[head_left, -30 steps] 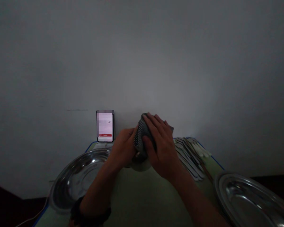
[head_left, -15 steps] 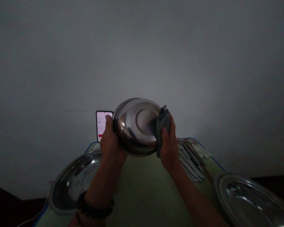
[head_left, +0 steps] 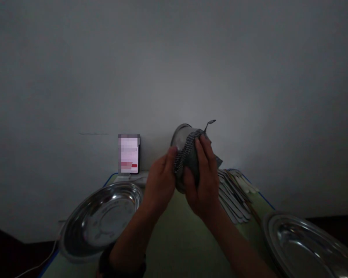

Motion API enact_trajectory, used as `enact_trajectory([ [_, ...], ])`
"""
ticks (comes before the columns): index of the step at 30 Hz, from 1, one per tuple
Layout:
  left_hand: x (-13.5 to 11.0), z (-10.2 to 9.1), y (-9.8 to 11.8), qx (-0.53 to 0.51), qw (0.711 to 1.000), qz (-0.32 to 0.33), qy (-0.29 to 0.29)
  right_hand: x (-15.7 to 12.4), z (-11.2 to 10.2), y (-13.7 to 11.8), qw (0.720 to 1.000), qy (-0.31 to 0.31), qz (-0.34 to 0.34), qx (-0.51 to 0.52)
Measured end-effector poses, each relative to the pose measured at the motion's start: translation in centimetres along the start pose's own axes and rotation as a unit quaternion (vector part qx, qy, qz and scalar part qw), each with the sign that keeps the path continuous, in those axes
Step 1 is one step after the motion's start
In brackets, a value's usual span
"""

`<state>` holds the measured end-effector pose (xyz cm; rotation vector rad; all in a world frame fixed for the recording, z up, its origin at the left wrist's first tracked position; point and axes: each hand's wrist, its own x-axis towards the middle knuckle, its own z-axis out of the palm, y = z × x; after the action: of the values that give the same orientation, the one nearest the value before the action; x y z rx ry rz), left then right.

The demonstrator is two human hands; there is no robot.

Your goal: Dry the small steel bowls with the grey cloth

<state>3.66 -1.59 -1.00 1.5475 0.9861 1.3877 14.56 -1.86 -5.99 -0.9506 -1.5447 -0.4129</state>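
A shiny metal bowl [head_left: 179,138] is held up above the table, turned nearly edge-on to me. My left hand [head_left: 161,181] grips its left rim, thumb on top. Over the bowl's outer side lies a grey patterned cloth [head_left: 191,159], one corner sticking up at the top. My right hand [head_left: 204,175] presses this cloth against the bowl, its fingers and thumb bent around it. Much of the bowl is hidden behind the cloth and both hands.
A large metal basin [head_left: 101,216] stands at the left, another metal basin [head_left: 304,243] at the right front. Several spoons and other cutlery [head_left: 234,200] lie at the table's right. A lit phone [head_left: 129,154] leans against the wall behind the green table [head_left: 176,239].
The bowl has turned from showing its round base to nearly edge-on. My left hand has moved right, closer to my right hand. The cloth now spreads over the bowl's side.
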Motion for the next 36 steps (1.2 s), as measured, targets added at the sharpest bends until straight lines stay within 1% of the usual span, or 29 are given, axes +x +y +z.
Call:
enact_trajectory([
  [1, -0.1, -0.1, 0.1, 0.049, 0.998, 0.020, -0.036, 0.4, -0.6, 0.5, 0.999, -0.006, 0.013, 0.037],
  [3, -0.4, -0.1, 0.3, 0.134, 0.983, 0.051, -0.112, 1.0, -1.6, 1.8, 0.991, -0.029, 0.054, 0.117],
  [5, -0.7, -0.2, 0.4, 0.153, 0.974, 0.055, -0.160, 1.5, -2.4, 3.1, 0.976, -0.039, 0.123, 0.173],
  [7, -0.6, -0.3, 0.4, 0.133, 0.974, 0.050, -0.176, 1.8, -2.6, 4.3, 0.960, -0.028, 0.199, 0.195],
  [9, -0.3, -0.7, 0.1, 0.091, 0.984, 0.034, -0.151, 1.7, -2.3, 5.2, 0.946, -0.019, 0.254, 0.201],
  [10, 0.0, -0.9, -0.1, 0.062, 0.990, 0.020, -0.125, 1.6, -2.0, 5.5, 0.938, -0.016, 0.277, 0.205],
  [12, 0.7, -1.5, -0.5, -0.012, 0.998, -0.022, -0.050, 1.3, -1.2, 5.7, 0.919, -0.008, 0.326, 0.219],
  [14, 1.4, -2.2, -0.7, -0.085, 0.995, -0.057, 0.018, 1.0, -0.2, 5.5, 0.895, -0.007, 0.375, 0.241],
  [16, 1.7, -2.9, -0.8, -0.120, 0.990, -0.064, 0.048, 0.6, 0.8, 4.7, 0.877, -0.018, 0.406, 0.258],
  [17, 1.8, -3.1, -0.8, -0.119, 0.990, -0.055, 0.050, 0.4, 1.3, 4.1, 0.873, -0.020, 0.412, 0.259],
  [19, 1.6, -3.4, -0.6, -0.091, 0.994, -0.018, 0.052, 0.0, 2.0, 2.7, 0.877, -0.009, 0.407, 0.256],
  [21, 1.2, -3.0, -0.6, -0.029, 0.997, 0.038, 0.059, -0.2, 2.5, 1.3, 0.880, -0.003, 0.390, 0.273],
  [22, 1.0, -2.5, -0.7, 0.015, 0.996, 0.069, 0.054, -0.2, 2.6, 0.6, 0.874, -0.006, 0.385, 0.296],
  [23, 0.8, -2.0, -0.9, 0.066, 0.992, 0.097, 0.039, -0.2, 2.6, 0.0, 0.861, -0.014, 0.388, 0.329],
  [24, 0.6, -1.5, -1.1, 0.118, 0.985, 0.123, 0.011, 0.0, 2.6, -0.4, 0.841, -0.024, 0.395, 0.369],
  [26, 0.4, -0.5, -1.7, 0.199, 0.962, 0.170, -0.073, 0.7, 2.0, -0.9, 0.791, -0.026, 0.420, 0.445],
  [27, 0.4, -0.1, -2.0, 0.219, 0.949, 0.195, -0.117, 1.1, 1.6, -0.9, 0.769, -0.015, 0.431, 0.471],
  [28, 0.4, 0.1, -2.4, 0.235, 0.934, 0.218, -0.156, 1.6, 1.1, -0.8, 0.755, 0.001, 0.439, 0.487],
  [29, 0.4, 0.3, -2.6, 0.249, 0.920, 0.237, -0.187, 2.1, 0.6, -0.6, 0.748, 0.021, 0.443, 0.493],
  [31, 0.5, 0.3, -2.9, 0.287, 0.897, 0.253, -0.221, 2.9, -0.3, 0.1, 0.749, 0.059, 0.447, 0.486],
  [33, 0.5, 0.3, -3.0, 0.344, 0.876, 0.244, -0.234, 3.2, -1.0, 1.0, 0.751, 0.071, 0.455, 0.474],
  [34, 0.5, 0.3, -3.0, 0.375, 0.864, 0.235, -0.240, 3.3, -1.2, 1.4, 0.748, 0.070, 0.466, 0.468],
  [36, 0.4, 0.2, -2.9, 0.427, 0.835, 0.230, -0.260, 3.1, -1.3, 2.2, 0.731, 0.079, 0.507, 0.450],
])
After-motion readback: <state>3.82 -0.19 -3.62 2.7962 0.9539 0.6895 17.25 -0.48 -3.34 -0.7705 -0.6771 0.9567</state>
